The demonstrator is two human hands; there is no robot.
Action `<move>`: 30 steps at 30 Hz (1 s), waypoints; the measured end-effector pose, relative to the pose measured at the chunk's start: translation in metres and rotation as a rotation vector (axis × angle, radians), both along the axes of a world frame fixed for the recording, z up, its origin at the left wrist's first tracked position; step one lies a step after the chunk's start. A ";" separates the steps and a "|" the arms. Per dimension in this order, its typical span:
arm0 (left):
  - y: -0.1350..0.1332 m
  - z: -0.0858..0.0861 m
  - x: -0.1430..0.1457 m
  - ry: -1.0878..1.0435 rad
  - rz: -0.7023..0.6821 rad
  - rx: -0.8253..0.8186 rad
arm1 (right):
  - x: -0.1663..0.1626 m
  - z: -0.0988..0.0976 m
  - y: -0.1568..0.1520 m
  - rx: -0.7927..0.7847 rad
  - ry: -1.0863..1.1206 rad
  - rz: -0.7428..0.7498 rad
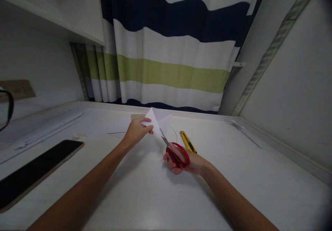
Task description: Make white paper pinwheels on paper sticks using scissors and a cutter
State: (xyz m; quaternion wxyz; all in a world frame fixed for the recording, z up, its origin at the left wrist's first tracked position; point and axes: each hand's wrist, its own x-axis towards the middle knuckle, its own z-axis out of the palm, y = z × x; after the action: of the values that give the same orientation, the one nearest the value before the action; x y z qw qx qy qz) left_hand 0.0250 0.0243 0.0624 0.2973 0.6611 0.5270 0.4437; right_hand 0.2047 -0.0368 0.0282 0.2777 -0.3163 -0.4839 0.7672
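- In the head view, a folded, pointed sheet of white paper is held up above the far part of the white table; it serves as the landmark for every other place.
- The left hand is at the left edge of the paper, thumb and fingers pinching it.
- The right hand is below and to the right of the paper, its fingers closed around the steel scissors with red looped handles.
- The blades stand slightly parted and point up at the lower right edge of the paper; whether they already bite into it cannot be told.
- The step in hand looks like trimming the paper. It would go best with the pinch firm and close to the cut, so that the folded layers do not slide over each other.
- The left thumb sits near the blade tips, so it should stay clear of their line.
- Feeding the paper deep between the blades, with slow strokes and the sheet turned rather than the wrist, should give a cleaner edge.
- To the right of the paper lies a yellow and black box cutter, just beside the right wrist; the forearm should not drag over it.
- Well to the left of the paper lies a black-screened phone; behind the paper hangs a striped navy, white and green curtain.
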 end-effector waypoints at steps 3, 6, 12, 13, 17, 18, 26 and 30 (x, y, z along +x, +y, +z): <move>0.000 -0.001 -0.001 -0.002 -0.012 0.006 | -0.002 0.003 -0.002 0.025 0.009 -0.003; 0.001 -0.002 -0.001 -0.011 -0.019 0.004 | -0.003 0.005 -0.002 0.021 0.003 -0.003; 0.003 -0.004 -0.002 -0.009 -0.022 0.006 | -0.002 0.003 -0.001 0.023 -0.009 -0.021; 0.003 -0.004 -0.002 -0.014 -0.022 0.005 | -0.001 0.002 -0.001 0.025 -0.005 -0.021; 0.002 -0.003 -0.002 -0.028 -0.013 0.005 | -0.001 0.001 0.000 0.016 0.013 -0.031; 0.002 -0.002 -0.002 -0.027 -0.010 0.004 | -0.001 0.001 0.000 0.017 0.013 -0.034; 0.003 -0.003 -0.002 -0.021 -0.016 0.007 | -0.002 -0.001 0.000 0.049 0.018 -0.051; 0.003 -0.003 -0.001 -0.026 -0.006 0.006 | -0.003 0.001 -0.001 0.054 0.011 -0.071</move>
State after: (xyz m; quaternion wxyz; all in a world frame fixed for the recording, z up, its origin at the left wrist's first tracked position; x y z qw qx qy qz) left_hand 0.0237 0.0271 0.0593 0.3034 0.6578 0.5198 0.4529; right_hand 0.2016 -0.0381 0.0290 0.3159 -0.3215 -0.4913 0.7453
